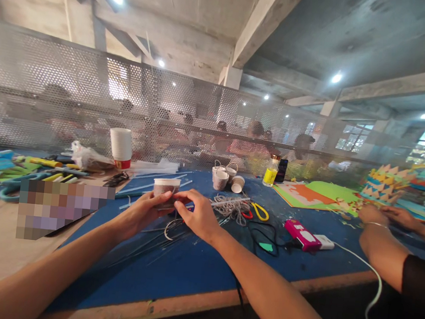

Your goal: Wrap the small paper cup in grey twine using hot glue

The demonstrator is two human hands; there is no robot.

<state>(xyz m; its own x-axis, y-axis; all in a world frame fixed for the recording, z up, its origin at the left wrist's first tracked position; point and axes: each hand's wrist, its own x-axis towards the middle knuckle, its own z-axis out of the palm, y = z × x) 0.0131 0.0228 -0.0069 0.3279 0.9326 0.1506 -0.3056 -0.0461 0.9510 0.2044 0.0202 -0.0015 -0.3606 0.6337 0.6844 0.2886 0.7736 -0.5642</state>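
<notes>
A small white-rimmed paper cup (166, 187), its side covered in greyish cord, is upright in my left hand (140, 211), thumb across the front and fingers around it. My right hand (200, 215) meets the cup's right side, thumb and forefinger pinched together there. Whatever is between those fingertips is too small to make out. Below the hands, a pale curved strand (170, 229) and thin clear strips lie on the blue mat (201, 279). A tangle of grey cord (232, 210) lies just beyond my right hand. Several finished-looking cord-covered cups (220, 179) stand behind it.
Yellow-handled scissors (260, 211), a pink box (302, 235) with a cabled white plug and a yellow-labelled bottle (271, 171) are to the right. A co-worker's hands (374, 217) work at far right. Stacked paper cups (120, 146) and tools lie left. A perforated metal screen (187, 112) stands behind.
</notes>
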